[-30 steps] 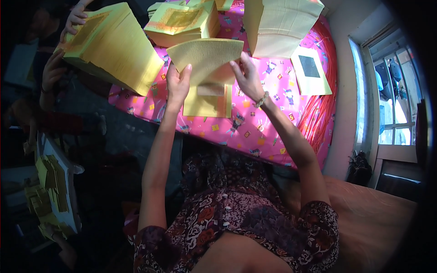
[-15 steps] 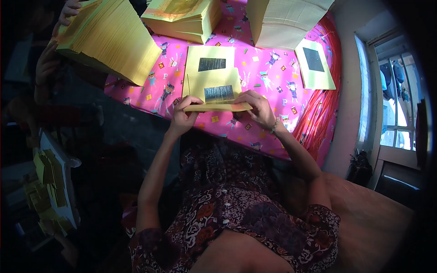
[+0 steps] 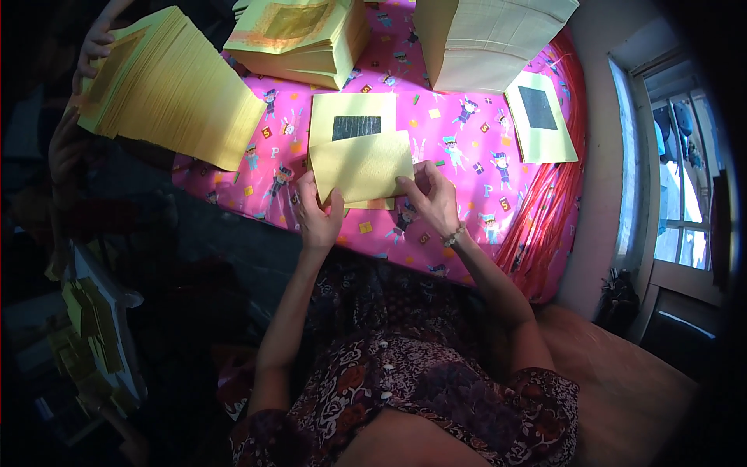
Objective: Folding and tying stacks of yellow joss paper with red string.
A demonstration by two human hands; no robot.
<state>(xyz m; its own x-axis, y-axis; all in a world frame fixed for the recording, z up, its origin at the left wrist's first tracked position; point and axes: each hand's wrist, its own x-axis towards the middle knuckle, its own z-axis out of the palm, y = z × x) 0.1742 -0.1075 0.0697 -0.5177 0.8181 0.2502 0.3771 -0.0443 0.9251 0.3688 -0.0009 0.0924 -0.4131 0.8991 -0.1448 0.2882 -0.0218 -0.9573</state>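
A pale yellow paper sheet [image 3: 366,159] lies folded near the front of the table, its plain side up. My left hand [image 3: 317,214] pinches its lower left corner, thumb on top and fingers along the side edge. At the right edge, my right hand [image 3: 433,198] grips the same sheet with its thumb on the paper. Underneath, another yellow sheet with a dark rectangle [image 3: 356,127] shows past the far edge of the folded one. The fingertips under the paper are partly hidden.
A tall stack of yellow paper [image 3: 187,93] stands at the left, another person's hands on its far side. Behind are a second stack [image 3: 331,50] and a pale stack [image 3: 498,43]. At the right lie a yellow sheet [image 3: 537,144] and red strands [image 3: 537,241] on the pink patterned tablecloth [image 3: 459,140].
The near part of the yellow sheet, raised edge-on before, now lies folded over and covers the lower dark rectangle. My hands have shifted to its two sides.
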